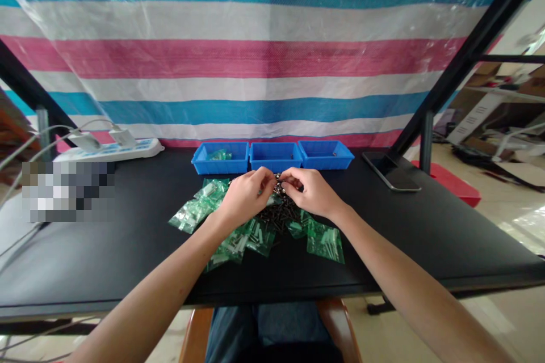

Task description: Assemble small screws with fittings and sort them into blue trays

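My left hand (251, 193) and my right hand (310, 190) meet over a pile of dark screws (279, 216), fingertips curled into pinches and almost touching. Small shiny metal bits show between them, too small to tell what each hand holds. Green-tinted clear plastic bags with small pieces inside surround the pile: a cluster of bags (193, 211) to the left, more bags (234, 244) in front, and a single bag (326, 240) at right. Just behind my hands stand three blue bins: the left bin (220, 166) with a green bag inside, the middle bin (275, 165), and the right bin (327, 163).
A phone (392, 171) lies on the black table (140, 238) at right. At back left is a white power strip (140, 150) with plugs and cables. A striped sheet (272, 57) hangs behind the table. A red stool (453, 181) stands beyond the right edge.
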Tool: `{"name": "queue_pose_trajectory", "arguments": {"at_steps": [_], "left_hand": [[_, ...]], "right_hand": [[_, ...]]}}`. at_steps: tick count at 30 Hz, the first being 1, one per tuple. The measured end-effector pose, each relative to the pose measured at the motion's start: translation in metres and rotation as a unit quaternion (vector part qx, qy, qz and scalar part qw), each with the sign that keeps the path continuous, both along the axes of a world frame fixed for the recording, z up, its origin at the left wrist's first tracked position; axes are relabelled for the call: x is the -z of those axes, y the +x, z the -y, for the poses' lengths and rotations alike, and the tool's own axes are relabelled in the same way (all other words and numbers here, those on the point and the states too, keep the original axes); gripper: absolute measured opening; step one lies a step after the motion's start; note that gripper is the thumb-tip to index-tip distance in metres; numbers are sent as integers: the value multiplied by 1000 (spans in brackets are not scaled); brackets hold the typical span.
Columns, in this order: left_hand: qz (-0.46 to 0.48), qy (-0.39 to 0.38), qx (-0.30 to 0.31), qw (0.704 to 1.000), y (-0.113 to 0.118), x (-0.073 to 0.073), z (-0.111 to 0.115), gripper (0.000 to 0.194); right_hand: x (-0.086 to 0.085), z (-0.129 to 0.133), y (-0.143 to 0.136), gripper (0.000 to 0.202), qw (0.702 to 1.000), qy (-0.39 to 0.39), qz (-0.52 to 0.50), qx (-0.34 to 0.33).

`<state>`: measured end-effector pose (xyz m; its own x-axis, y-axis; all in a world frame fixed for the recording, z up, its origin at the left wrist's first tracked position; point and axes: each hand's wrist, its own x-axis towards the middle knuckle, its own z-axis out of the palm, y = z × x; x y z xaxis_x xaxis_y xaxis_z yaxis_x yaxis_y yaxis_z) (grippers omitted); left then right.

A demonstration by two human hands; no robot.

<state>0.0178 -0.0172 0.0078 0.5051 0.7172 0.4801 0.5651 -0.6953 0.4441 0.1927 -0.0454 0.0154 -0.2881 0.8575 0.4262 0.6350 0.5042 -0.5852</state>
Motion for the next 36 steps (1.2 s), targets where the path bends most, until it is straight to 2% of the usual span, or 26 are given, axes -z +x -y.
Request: {"name": "queue_pose_trajectory", "arguments": {"at_steps": [5,19,23,30,36], "left_hand": [[0,3,-17,1000,1,0,0,15],[2,3,-10,1000,1,-1,0,14],[1,4,-16,1000,0,-1,-1,13],[16,24,-15,999,-1,-2,-2,14],[27,32,-6,999,-1,-1,-2,11]], "right_hand": [[0,0,1,18,1000,4,26,8],[0,0,0,22,997,16,73,23],[0,0,-1,20,999,-11,39,16],[1,-4,-3,20,985,-131,-107,-30],[5,-3,-4,19,982,-142,-121,-42]]}}
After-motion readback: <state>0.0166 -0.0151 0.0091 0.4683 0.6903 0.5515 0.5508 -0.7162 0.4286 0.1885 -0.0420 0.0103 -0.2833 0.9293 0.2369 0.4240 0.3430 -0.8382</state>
